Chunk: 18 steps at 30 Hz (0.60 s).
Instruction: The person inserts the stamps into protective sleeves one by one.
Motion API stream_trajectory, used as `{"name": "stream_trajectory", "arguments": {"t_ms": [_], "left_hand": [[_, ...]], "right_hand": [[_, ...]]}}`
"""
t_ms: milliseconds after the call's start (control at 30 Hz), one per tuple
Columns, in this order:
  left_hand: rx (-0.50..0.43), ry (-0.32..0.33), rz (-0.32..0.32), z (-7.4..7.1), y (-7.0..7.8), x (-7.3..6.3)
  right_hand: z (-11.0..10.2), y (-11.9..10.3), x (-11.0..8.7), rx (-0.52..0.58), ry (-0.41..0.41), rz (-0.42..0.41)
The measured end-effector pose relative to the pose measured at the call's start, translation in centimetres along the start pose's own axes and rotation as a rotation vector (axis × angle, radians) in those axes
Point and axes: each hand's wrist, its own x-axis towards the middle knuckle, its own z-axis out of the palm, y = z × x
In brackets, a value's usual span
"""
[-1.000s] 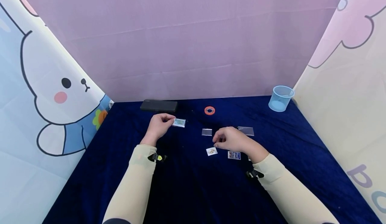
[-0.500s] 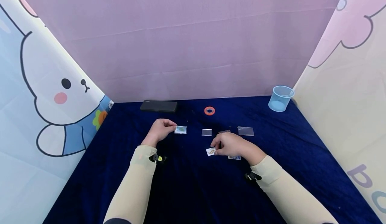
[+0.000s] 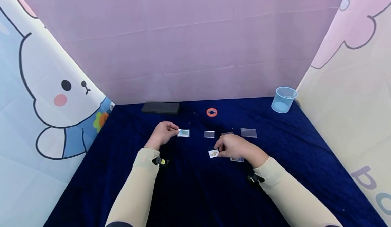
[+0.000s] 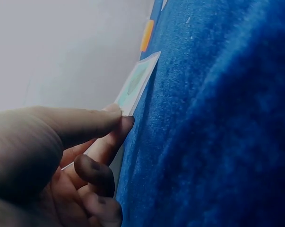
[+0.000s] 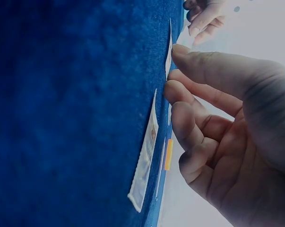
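Note:
My left hand (image 3: 162,134) pinches the left edge of a small greenish stamp in a clear sleeve (image 3: 184,133) between thumb and forefinger; the left wrist view shows this sleeve tilted over the blue cloth. My right hand (image 3: 234,147) has its thumb and forefinger at the right edge of a small white stamp (image 3: 213,153) with a picture on it. Partly under that hand lies a blue stamp (image 3: 237,159), whose scalloped edge shows in the right wrist view. Clear sleeves lie beyond: a small one (image 3: 209,134), a larger one (image 3: 248,133), and another (image 3: 227,133) half hidden behind the right hand.
Dark blue cloth (image 3: 189,193) covers the table. At the back are a black flat case (image 3: 160,108), a roll of orange tape (image 3: 211,109) and a light blue cup (image 3: 284,100) at the right. Fabric walls stand behind and on both sides.
My left hand has come down and slightly right with the sleeved stamp. My right hand has moved down onto the white stamp's edge, baring part of a sleeve behind it and covering more of the blue stamp.

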Motion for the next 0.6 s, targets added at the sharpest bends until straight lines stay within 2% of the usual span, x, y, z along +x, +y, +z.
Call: {"name": "stream_trajectory", "arguments": {"t_ms": [300,600], "left_hand": [[0.039,0.028,0.013,0.43,-0.28,0.18],[0.098,0.032,-0.012,0.51,0.08,0.05]], "right_hand": [[0.26,-0.18,0.16,-0.021,0.005,0.027],[0.08,-0.43,0.04,-0.051,0.003,0.048]]}}
